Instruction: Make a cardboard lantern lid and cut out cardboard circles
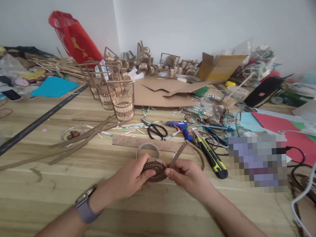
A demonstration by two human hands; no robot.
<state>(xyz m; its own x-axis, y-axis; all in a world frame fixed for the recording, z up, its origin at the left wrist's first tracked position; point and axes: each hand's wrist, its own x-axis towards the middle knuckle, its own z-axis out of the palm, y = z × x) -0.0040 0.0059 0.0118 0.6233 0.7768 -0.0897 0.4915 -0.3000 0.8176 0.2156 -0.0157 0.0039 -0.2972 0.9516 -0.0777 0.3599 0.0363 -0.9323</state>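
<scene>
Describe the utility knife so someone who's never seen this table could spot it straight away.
On the wooden table, find the right hand pinching the loose length of a coiled brown strip. Just to that hand's right lies the utility knife, slanting away from the person. Its yellow-and-black body sets it apart from the blue glue gun and black-handled scissors nearby.

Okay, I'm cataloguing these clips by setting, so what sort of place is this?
Probably a small craft workshop: a blue glue gun, a yellow-and-black utility knife and small slatted bucket-like baskets share the wooden table.
</scene>
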